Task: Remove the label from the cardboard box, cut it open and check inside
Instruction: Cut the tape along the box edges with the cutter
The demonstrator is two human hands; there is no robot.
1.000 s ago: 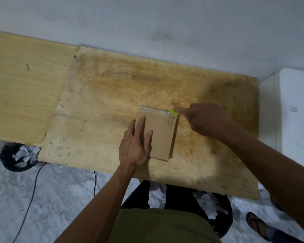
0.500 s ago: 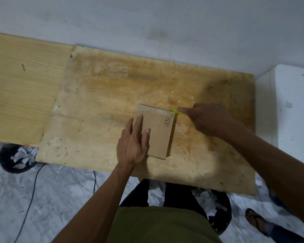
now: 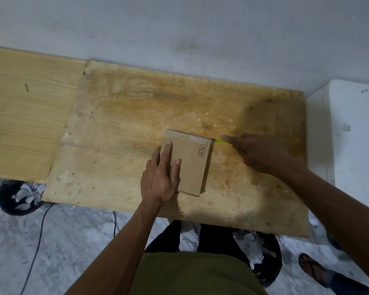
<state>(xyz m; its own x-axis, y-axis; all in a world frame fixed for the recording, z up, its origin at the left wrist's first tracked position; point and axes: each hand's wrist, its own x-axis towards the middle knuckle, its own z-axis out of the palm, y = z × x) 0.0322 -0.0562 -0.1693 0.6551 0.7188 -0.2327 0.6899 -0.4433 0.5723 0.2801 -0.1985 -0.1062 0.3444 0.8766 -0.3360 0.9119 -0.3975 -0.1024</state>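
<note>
A small flat cardboard box (image 3: 190,160) with handwriting along its right side lies on the worn plywood board (image 3: 136,116). My left hand (image 3: 161,177) presses flat on the box's near-left part, fingers spread. My right hand (image 3: 262,154) is closed around a bright green cutter (image 3: 220,140). Only the cutter's tip shows, touching the box's far right corner. No label is visible on the top face of the box.
A paler wood panel (image 3: 26,116) adjoins the board on the left. A white block (image 3: 356,133) stands at the right. Black bins with paper scraps sit on the floor at left (image 3: 17,196) and under the board (image 3: 262,252). A cable (image 3: 38,235) and a sandalled foot (image 3: 313,269) are below.
Hardly anything differs apart from a slight shift of the camera. The cutter tip stays at the box's far right corner and my left hand stays pressed on the box.
</note>
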